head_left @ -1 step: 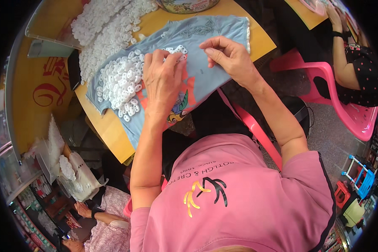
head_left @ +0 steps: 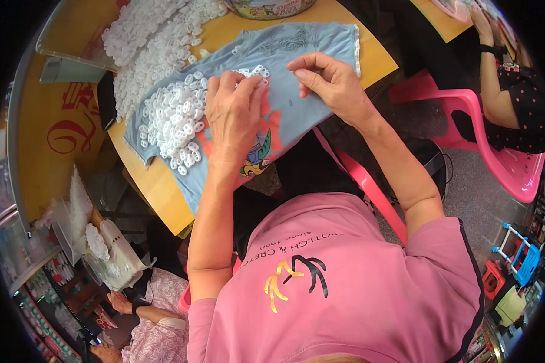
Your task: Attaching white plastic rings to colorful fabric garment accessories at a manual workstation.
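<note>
The white pieces (head_left: 175,115) lie in a loose heap on a blue garment (head_left: 321,42), mostly left of the left hand (head_left: 233,115), with a few just beyond its fingertips. Each is a small flat oval with two holes. They look like moulded plastic: very light, stiff, probably smooth enough to skid and hard to break. A thumb-and-forefinger pinch across the rim should suit.

The left hand bends down at the heap's right side; whether its fingertips grip a piece, I cannot tell. The right hand (head_left: 332,85) hangs over the garment, well apart from the left, fingers curled, thumb near the forefinger; anything between them cannot be made out.

The garment looks soft and carries an orange print. Behind the heap, a far larger pile (head_left: 157,36) spreads across the yellow table (head_left: 372,54).

No lettering shows on the pieces. The tin (head_left: 272,7) at the far edge bears a printed label, the panel (head_left: 36,115) at left large red writing, and the person's pink shirt (head_left: 357,266) dark lettering beside a gold-and-black emblem.
</note>
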### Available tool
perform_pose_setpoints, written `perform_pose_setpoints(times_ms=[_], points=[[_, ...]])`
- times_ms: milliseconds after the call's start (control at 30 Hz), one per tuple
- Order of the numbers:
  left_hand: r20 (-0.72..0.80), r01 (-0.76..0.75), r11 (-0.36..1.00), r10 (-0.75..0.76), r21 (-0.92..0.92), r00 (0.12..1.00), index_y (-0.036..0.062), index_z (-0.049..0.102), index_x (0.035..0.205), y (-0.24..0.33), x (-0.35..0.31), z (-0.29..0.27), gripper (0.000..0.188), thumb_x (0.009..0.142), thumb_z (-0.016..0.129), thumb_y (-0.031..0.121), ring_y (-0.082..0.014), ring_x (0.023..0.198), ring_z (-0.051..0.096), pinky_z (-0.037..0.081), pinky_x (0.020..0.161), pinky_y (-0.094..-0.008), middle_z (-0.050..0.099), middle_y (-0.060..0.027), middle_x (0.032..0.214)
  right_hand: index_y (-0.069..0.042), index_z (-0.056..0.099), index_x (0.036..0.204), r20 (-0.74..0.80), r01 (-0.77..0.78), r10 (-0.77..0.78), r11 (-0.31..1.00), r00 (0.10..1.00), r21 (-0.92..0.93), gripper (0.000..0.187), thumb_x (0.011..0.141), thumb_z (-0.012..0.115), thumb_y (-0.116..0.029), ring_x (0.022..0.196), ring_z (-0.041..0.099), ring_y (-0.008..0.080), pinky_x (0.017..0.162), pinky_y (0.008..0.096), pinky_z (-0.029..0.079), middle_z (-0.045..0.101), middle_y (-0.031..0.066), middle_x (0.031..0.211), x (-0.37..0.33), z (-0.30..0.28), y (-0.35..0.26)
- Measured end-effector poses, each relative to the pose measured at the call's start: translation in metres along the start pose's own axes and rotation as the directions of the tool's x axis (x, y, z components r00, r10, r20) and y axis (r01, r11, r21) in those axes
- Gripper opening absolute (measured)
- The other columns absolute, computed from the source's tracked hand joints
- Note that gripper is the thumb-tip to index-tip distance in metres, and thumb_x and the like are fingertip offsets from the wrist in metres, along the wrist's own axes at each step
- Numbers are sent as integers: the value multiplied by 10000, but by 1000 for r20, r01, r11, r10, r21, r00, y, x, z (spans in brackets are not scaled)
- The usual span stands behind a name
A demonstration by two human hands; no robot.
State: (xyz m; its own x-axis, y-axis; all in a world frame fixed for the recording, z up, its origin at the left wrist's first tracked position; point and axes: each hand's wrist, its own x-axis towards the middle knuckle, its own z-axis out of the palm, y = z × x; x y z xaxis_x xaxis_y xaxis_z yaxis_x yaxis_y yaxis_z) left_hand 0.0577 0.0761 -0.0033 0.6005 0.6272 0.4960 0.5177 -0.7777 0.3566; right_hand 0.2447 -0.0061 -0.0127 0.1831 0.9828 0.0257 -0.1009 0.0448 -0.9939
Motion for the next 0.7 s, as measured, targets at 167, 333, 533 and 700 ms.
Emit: perform_pose_setpoints(times_ms=[167, 333, 533, 700], points=[[-21, 21, 996, -23, -87, 1000, 49, 709, 912, -11, 2, -2, 114, 809, 695, 95, -273, 808, 562, 463, 717, -379, 614, -88, 853, 16, 624, 1101, -3, -4, 4, 1000, 1000, -11, 189, 954, 581, -94, 728, 568, 73, 701, 207, 471, 609, 13, 865, 0, -1, -2], [167, 456, 660, -453, -597, 876, 8, 691, 954, -3, -2, -19, 112, 889, 663, 94, -178, 776, 632, 502, 702, -301, 684, -86, 895, 26, 625, 1095, -9, 8, -8, 1000, 1000, -2, 191, 955, 586, -98, 725, 573, 77, 703, 213, 478, 613, 17, 869, -2, 5, -9], [501, 471, -197, -501, -860, 706, -26, 627, 1064, 7, -15, -38, 189, 916, 650, 88, -136, 786, 644, 521, 729, -264, 691, -112, 941, 28, 631, 1097, 61, -17, 13, 998, 998, 61, 207, 956, 602, -120, 722, 587, 88, 705, 221, 488, 626, 37, 864, -4, 29, -27], [513, 412, -308, -459, -858, 725, -19, 628, 1034, 21, -24, -45, 156, 922, 639, 88, -149, 790, 645, 519, 731, -280, 688, -107, 920, 28, 636, 1071, 150, -58, 25, 974, 988, 221, 209, 963, 599, -147, 702, 572, 69, 660, 203, 474, 625, 33, 835, -5, 50, -40]])
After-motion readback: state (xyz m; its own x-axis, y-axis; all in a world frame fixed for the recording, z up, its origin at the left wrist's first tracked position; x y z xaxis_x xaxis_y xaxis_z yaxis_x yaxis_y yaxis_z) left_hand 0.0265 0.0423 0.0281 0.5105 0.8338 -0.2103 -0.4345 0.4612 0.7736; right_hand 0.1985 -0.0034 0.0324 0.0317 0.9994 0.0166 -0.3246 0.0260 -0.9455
